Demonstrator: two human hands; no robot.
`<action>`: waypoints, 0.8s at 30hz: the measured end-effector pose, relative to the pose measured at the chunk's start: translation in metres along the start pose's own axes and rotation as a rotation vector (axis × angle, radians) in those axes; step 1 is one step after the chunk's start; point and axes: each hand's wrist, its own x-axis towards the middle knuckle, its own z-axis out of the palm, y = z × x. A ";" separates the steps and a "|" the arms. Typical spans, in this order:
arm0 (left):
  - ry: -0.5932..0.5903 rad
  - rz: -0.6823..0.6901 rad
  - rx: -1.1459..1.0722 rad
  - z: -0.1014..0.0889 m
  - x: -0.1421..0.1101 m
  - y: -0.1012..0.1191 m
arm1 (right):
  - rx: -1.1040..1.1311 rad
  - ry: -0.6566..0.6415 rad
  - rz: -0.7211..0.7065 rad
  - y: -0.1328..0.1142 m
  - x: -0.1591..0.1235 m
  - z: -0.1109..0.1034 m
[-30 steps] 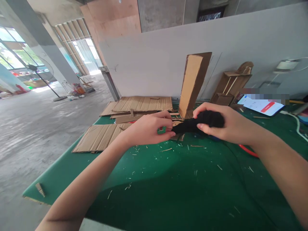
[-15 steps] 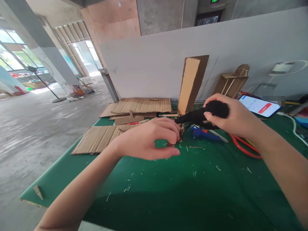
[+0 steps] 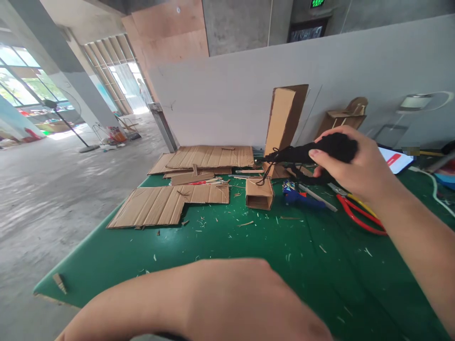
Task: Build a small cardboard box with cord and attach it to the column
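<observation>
My right hand (image 3: 359,163) is wrapped round a soft-looking black bundle (image 3: 334,147), held above the table, with thin black cords dangling from its narrow left end; I cannot tell its exact kind. The cords hang over a small open cardboard box (image 3: 260,193). Close in front, my left hand (image 3: 234,298) shows only its back, and its fingers are hidden. Below the bundle lie a dark blue object (image 3: 304,200) and red-and-yellow-handled pliers (image 3: 359,215).
Flat cardboard pieces (image 3: 152,206) lie on the green table (image 3: 199,244) at left. A tall cardboard column (image 3: 280,118) stands near the white partition. A lit phone (image 3: 394,160) is at right, partly behind my hand. Scraps are scattered about.
My left hand has left the cord end and moved down toward me, uncovering the small cardboard box. My right hand has shifted right and slightly up with the black bundle.
</observation>
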 end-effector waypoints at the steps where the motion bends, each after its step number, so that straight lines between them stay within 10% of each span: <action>1: 0.104 -0.064 0.061 -0.001 0.002 -0.006 | 0.081 0.001 0.018 -0.002 -0.001 0.001; 6: 1.000 -0.369 -0.206 -0.010 0.011 -0.054 | 0.360 -0.087 0.059 -0.018 -0.017 0.018; 8: 1.156 -0.380 -0.364 -0.012 0.012 -0.069 | 0.459 -0.105 0.066 -0.023 -0.025 0.028; 24: 1.386 -0.369 -0.280 -0.017 0.001 -0.113 | 0.686 -0.052 0.111 -0.022 -0.042 0.057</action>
